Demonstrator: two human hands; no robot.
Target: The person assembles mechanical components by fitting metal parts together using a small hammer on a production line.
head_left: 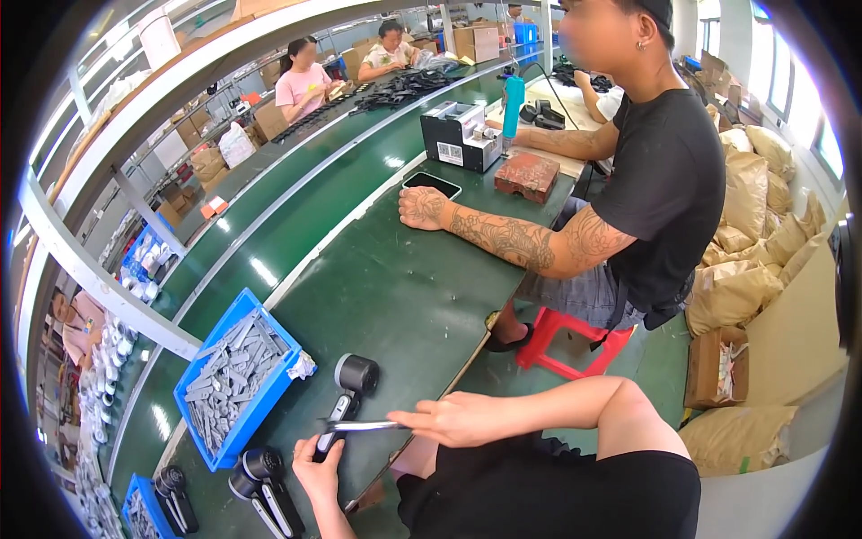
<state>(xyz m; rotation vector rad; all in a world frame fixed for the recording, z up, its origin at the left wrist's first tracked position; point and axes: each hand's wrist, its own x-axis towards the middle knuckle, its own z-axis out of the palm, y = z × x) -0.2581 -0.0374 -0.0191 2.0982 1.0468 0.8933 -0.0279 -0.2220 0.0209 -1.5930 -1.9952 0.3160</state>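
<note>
My left hand point(316, 472) is closed around the lower end of a black handheld device point(357, 375) with a round head and a grey strip along its handle. The device lies on the green table, its head pointing away from me. In my right hand point(458, 420) is a slim silver tool point(370, 425), which looks like tweezers; its far end reaches across the handle just above my left fingers. Whether the tip touches the grey strip, I cannot tell. Left of that hand, similar round-headed devices point(262, 463) lie side by side.
A blue bin point(262, 410) of loose grey strips stands left of the device. A smaller blue bin point(135, 485) sits at the lower left. Beyond, a tattooed co-worker's forearm point(503, 235) rests on the table near a phone point(433, 185), a reddish block point(527, 177) and a boxy machine point(462, 135).
</note>
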